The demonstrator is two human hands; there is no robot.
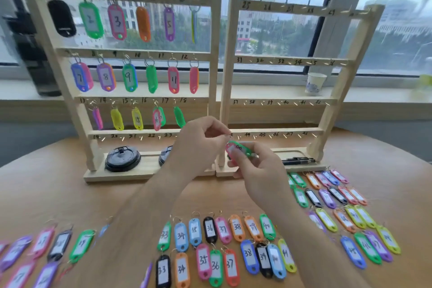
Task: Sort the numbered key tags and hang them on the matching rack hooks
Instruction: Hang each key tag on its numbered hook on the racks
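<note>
Nearest on the table (93,199), loose key tags (211,244) lie in rows. Above them, the right hand (254,170) pinches a green and pink tag (237,150) while left hand (198,145) fingers (218,132) grip its ring. Better to hold that ring open-side up, then steer it squarely onto hook 18 on the left rack (131,98).

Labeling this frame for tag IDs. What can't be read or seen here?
- Held tag, head view: number partly covered by the right hand fingers; pink and green shells may be two tags.
- Left rack bottom row: labels past 23 hidden behind the left hand.
- Table tags at far left: blurred, cut by the frame edge.
- Orange tag: faces away, no number.
</note>
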